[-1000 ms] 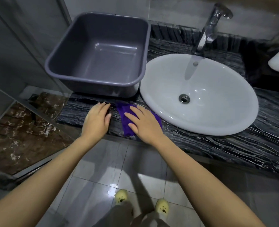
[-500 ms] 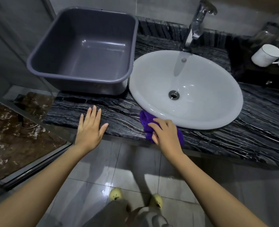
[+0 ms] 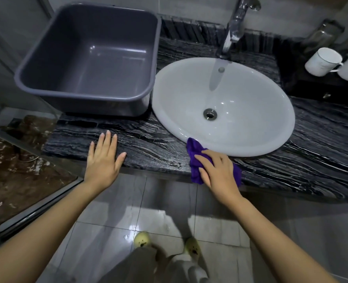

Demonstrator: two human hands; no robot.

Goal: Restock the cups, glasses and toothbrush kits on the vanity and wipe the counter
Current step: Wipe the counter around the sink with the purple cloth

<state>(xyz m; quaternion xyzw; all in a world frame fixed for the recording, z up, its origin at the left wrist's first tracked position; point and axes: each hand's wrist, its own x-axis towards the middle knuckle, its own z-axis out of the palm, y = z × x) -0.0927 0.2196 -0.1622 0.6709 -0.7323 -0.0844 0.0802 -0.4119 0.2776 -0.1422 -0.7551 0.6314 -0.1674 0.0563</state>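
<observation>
Pressing flat, the right hand [image 3: 220, 172] pins the purple cloth [image 3: 195, 158] to the counter [image 3: 312, 160] at its front edge, just below the sink [image 3: 250, 119] rim. Part of the cloth overhangs and could slip off. The left hand [image 3: 102, 160] rests open on the counter. White cups [image 3: 322, 61] lie on their sides well apart, far right.

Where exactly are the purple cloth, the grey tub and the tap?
purple cloth [image 3: 195, 152]: head view, bare upper corner beside the sink rim.
grey tub [image 3: 91, 68]: head view, inside floor.
tap [image 3: 237, 21]: head view, chrome spout.
</observation>
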